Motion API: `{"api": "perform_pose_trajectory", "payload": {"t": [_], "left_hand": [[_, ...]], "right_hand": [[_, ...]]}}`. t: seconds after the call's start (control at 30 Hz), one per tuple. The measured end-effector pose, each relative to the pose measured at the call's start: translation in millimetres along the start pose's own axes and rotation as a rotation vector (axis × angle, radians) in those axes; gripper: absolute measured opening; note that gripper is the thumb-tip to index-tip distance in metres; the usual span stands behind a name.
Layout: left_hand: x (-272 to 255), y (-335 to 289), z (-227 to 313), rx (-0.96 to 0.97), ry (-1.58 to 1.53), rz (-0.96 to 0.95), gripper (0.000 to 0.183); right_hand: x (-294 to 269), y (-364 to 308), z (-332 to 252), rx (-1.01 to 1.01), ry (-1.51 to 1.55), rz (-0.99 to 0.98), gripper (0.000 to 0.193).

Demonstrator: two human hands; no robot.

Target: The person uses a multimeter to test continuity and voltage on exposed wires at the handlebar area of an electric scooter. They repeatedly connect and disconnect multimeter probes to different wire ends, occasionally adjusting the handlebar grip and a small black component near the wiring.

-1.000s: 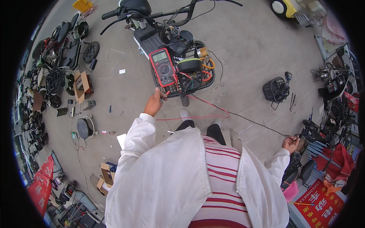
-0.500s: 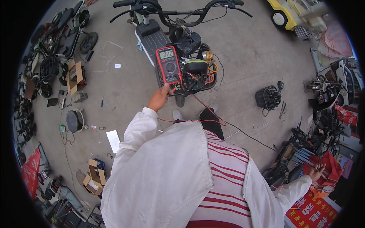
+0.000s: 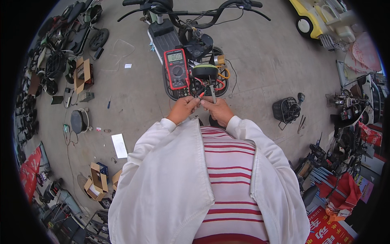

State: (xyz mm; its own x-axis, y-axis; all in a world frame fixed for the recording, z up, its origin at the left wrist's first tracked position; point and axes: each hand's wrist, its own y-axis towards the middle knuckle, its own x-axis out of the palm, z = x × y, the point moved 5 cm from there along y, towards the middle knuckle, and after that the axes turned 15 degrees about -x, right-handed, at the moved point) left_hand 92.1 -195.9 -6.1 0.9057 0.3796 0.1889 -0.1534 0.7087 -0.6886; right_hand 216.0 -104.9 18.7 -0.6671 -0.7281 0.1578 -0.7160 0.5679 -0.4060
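Note:
A red-framed multimeter [image 3: 176, 70] with a lit grey display rests on the rear of an electric scooter [image 3: 164, 32]. Just in front of it, my left hand [image 3: 185, 109] is closed in a pinch on a red-tipped test probe [image 3: 202, 94]. My right hand [image 3: 219, 111] meets it with fingers closed at the same spot; what they grip is mostly hidden. A pale grey rod [image 3: 212, 93] rises right beyond my right fingers; I cannot tell whether they hold it. Close ahead are a black rounded part with a green rim [image 3: 204, 71] and orange cables [image 3: 224, 74].
A black basket [image 3: 286, 110] stands on the floor to the right. On the left are a cable reel [image 3: 79, 120], a screwdriver [image 3: 109, 102], a white sheet [image 3: 119, 146] and open cardboard boxes [image 3: 83, 75]. Parked scooters line the left side; a yellow vehicle [image 3: 305, 18] is far right.
My right hand has come from the red bags at far right to the front of the scooter, beside my left hand. The left hand has shifted slightly right and nearer.

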Motion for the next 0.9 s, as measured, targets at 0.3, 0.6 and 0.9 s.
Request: {"api": "perform_pose_trajectory", "payload": {"t": [0.3, 0.6, 0.9], "left_hand": [[7.5, -4.3, 1.0, 0.080, -0.266, -0.131, 0.012], [-8.2, -5.6, -1.3, 0.242, -0.149, 0.080, 0.023], [-7.6, -7.9, -13.8, 0.138, -0.449, -0.004, 0.023]], "right_hand": [[6.7, 19.4, 2.2, -0.043, 0.201, 0.130, 0.018], [-0.2, 19.7, -2.9, -0.217, 0.227, 0.214, 0.020], [13.0, 19.4, -13.2, -0.315, 0.136, 0.103, 0.024]]}}
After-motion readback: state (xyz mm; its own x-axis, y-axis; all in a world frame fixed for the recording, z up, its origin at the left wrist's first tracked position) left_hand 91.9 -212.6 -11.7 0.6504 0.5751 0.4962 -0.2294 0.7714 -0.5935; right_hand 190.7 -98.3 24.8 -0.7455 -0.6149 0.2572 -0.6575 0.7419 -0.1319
